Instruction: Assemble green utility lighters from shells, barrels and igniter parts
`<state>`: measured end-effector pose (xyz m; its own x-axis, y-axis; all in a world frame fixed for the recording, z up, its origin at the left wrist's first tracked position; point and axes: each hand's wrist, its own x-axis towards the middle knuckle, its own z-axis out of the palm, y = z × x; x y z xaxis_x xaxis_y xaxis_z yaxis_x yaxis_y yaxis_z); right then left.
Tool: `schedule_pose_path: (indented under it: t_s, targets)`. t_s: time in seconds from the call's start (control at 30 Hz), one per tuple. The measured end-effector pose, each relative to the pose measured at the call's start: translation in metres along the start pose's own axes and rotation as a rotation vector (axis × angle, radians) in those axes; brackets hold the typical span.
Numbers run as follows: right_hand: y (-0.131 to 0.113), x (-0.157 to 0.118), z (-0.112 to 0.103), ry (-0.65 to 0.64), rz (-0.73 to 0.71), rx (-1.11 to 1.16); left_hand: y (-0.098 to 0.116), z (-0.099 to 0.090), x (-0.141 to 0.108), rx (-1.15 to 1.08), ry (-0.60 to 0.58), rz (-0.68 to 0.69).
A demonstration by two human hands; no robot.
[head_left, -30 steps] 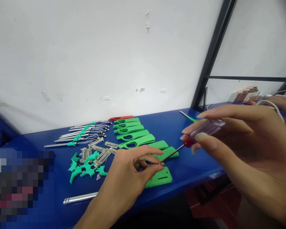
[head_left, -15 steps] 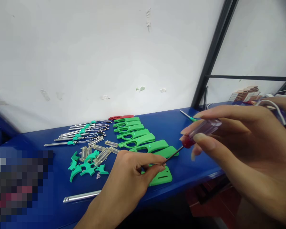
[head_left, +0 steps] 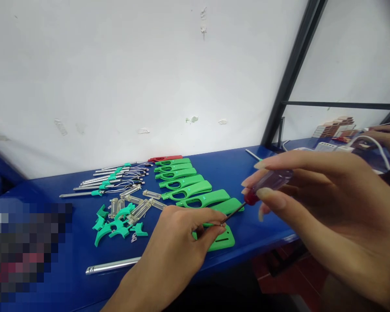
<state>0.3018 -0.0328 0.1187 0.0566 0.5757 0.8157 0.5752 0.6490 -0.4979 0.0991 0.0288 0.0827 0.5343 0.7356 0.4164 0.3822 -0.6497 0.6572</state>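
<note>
My right hand (head_left: pixel 299 203) grips a small screwdriver (head_left: pixel 269 184) by its clear handle with a red collar, its thin shaft slanting down to the left. The shaft's tip meets the pinched thumb and forefinger of my left hand (head_left: pixel 185 238); whatever lies between those fingertips is too small to make out. Under and beside the left fingertips lies a green slotted casing piece (head_left: pixel 225 238). Behind it, several green lighter casings (head_left: pixel 208 199) are lined up, with a red one (head_left: pixel 167 158) at the back.
Metal tubes with wires (head_left: pixel 84 194), clear plastic pieces (head_left: pixel 139 212) and teal triggers (head_left: pixel 118 229) lie at the left. A silver tube (head_left: pixel 112 265) is near the front edge. A power strip (head_left: pixel 331 147) and another person's hand (head_left: pixel 386 138) are at the right.
My right hand and the screwdriver have shifted slightly left. The shaft's tip stays at my left fingertips. More of the power strip shows, and the other person's hand has moved up.
</note>
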Motion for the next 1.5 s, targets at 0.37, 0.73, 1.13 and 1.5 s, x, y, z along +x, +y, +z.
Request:
schedule_pose_path:
  t_s: [0.37, 0.73, 1.13, 1.5]
  targets:
    - [0.006, 0.000, -0.002, -0.119, -0.061, 0.057, -0.002, 0.005, -0.003, 0.014, 0.016, 0.030]
    - [0.014, -0.003, -0.009, 0.138, -0.020, 0.036, -0.003, 0.003, -0.002, -0.067, 0.073, -0.019]
    - [0.006, -0.002, -0.002, 0.115, 0.035, 0.100, 0.000, 0.003, -0.003, -0.139, 0.161, 0.028]
    - [0.001, 0.000, 0.004, 0.152, 0.021, 0.078, 0.000, 0.008, -0.007, -0.120, 0.199, 0.026]
